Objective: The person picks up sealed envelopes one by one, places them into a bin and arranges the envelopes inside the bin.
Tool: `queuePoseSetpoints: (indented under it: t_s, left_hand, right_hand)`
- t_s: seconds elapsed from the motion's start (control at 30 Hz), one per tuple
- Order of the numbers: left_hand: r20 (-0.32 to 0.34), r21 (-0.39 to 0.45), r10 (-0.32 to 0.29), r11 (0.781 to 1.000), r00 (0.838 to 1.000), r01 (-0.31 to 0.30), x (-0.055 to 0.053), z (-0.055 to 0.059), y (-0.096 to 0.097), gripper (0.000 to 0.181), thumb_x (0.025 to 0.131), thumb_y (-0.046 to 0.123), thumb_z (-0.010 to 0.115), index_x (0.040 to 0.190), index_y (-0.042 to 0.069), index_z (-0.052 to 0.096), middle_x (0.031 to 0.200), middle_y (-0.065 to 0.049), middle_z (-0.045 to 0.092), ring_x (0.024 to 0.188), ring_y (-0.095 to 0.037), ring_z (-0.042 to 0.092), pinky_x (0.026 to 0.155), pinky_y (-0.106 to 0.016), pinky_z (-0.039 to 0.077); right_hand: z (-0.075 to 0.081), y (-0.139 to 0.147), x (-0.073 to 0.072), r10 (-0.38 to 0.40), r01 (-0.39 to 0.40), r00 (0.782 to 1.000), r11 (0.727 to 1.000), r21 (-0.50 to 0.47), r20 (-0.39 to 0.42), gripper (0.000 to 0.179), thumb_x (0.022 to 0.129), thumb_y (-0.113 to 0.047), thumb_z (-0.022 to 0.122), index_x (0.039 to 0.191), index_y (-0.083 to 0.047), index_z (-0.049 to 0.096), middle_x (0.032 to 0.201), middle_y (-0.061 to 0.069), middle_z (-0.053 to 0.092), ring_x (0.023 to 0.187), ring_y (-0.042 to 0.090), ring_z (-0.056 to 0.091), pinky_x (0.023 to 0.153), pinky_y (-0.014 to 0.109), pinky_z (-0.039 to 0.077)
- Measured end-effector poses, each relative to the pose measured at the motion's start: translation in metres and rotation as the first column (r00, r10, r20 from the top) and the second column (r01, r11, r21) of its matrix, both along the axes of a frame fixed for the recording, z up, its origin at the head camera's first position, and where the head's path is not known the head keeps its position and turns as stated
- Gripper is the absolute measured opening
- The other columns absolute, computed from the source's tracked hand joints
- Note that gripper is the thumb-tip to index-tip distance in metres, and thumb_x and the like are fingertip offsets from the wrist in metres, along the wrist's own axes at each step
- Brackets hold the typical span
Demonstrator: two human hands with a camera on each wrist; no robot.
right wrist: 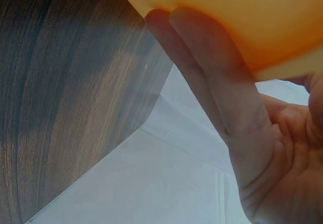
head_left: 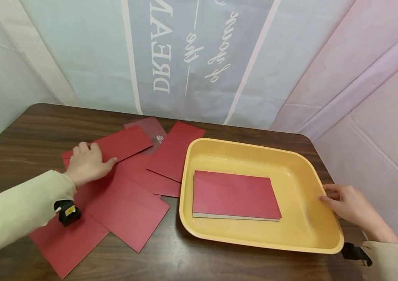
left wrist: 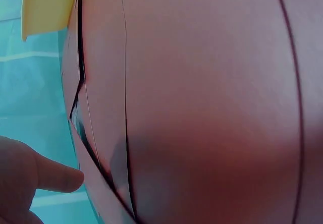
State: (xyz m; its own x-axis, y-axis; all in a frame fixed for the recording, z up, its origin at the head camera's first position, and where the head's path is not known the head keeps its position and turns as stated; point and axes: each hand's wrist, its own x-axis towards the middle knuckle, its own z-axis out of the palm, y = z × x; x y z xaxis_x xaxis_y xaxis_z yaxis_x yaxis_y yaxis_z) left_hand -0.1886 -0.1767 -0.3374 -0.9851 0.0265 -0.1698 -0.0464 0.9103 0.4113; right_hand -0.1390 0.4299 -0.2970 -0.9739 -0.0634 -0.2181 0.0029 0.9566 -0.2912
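My left hand (head_left: 88,162) is at the top red envelope (head_left: 125,142) of a loose spread on the table's left side. Its fingers lie over that envelope and its thumb stretches toward the lower edge. In the left wrist view a straight digit (left wrist: 58,177) shows beside the red paper; whether it touches is unclear. My right hand (head_left: 348,205) grips the right rim of a yellow tray (head_left: 300,218), thumb on the inner side and fingers (right wrist: 212,57) along the outside. Inside the tray lies a neat stack of red envelopes (head_left: 234,195), toward its left side.
More red envelopes overlap on the dark wooden table (head_left: 156,257), one (head_left: 177,148) against the tray's left wall. A darker one with a pale print (head_left: 154,136) lies at the back. A printed cloth (head_left: 199,58) hangs behind the table.
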Motion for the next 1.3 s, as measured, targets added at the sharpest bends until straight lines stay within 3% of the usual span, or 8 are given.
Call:
queuePoseSetpoints:
  t_s: [0.2,0.4,0.63,0.9,1.1,1.3]
  left_hand:
    - [-0.007,-0.087,0.068,0.994,0.998,-0.068,0.003,-0.001,-0.011,0.074,0.091,0.042,0.053,0.108,-0.027,0.032,0.098,-0.039,0.03,0.095,-0.054,0.029,0.076,-0.061,0.032]
    - [0.052,-0.122,0.125,0.985,0.991,-0.118,0.005,-0.002,-0.02,0.09,0.089,0.057,0.05,0.108,-0.028,0.028,0.098,-0.041,0.03,0.095,-0.055,0.029,0.078,-0.063,0.03]
    - [0.165,-0.182,0.126,0.979,0.978,-0.095,0.008,-0.001,-0.027,0.116,0.088,0.071,0.037,0.123,-0.037,0.015,0.114,-0.055,0.021,0.106,-0.065,0.025,0.085,-0.069,0.028]
    - [0.298,-0.153,0.111,0.986,0.948,-0.067,0.009,-0.009,-0.033,0.116,0.089,0.071,0.032,0.125,-0.037,0.012,0.116,-0.054,0.021,0.107,-0.063,0.024,0.087,-0.068,0.028]
    - [0.263,-0.111,0.041,0.994,0.964,-0.012,0.007,-0.009,-0.039,0.104,0.092,0.064,0.037,0.117,-0.036,0.022,0.101,-0.044,0.029,0.099,-0.058,0.027,0.082,-0.065,0.03]
    - [0.229,-0.083,0.01,0.997,0.973,0.009,0.004,-0.009,-0.041,0.097,0.093,0.051,0.045,0.125,-0.035,0.014,0.115,-0.053,0.021,0.109,-0.066,0.024,0.087,-0.07,0.029]
  right_hand:
    - [0.0,0.0,0.0,0.002,-0.002,1.0,1.0,-0.003,-0.003,0.045,0.093,-0.017,0.061,0.12,0.018,0.053,0.095,0.026,0.07,0.066,0.011,0.067,0.06,0.022,0.049]
    - [0.0,-0.001,0.0,-0.007,0.007,1.0,1.0,-0.009,0.009,0.046,0.093,-0.017,0.06,0.121,0.019,0.052,0.096,0.028,0.069,0.068,0.016,0.068,0.06,0.024,0.051]
    - [0.002,-0.001,-0.001,-0.01,0.01,1.0,1.0,-0.005,0.02,0.047,0.094,-0.017,0.06,0.122,0.02,0.051,0.097,0.029,0.069,0.071,0.022,0.07,0.061,0.029,0.053]
    - [0.001,-0.002,-0.001,-0.01,0.01,1.0,1.0,-0.023,0.022,0.047,0.094,-0.016,0.059,0.122,0.021,0.05,0.097,0.03,0.068,0.067,0.017,0.069,0.057,0.028,0.053]
    - [0.0,-0.001,0.0,-0.008,0.009,1.0,0.999,-0.033,0.018,0.047,0.094,-0.016,0.059,0.122,0.021,0.049,0.097,0.029,0.068,0.064,0.012,0.067,0.057,0.025,0.052]
    - [0.0,0.001,-0.001,0.003,-0.003,1.0,1.0,0.006,-0.004,0.046,0.093,-0.017,0.06,0.121,0.019,0.052,0.095,0.027,0.069,0.07,0.022,0.07,0.062,0.032,0.054]
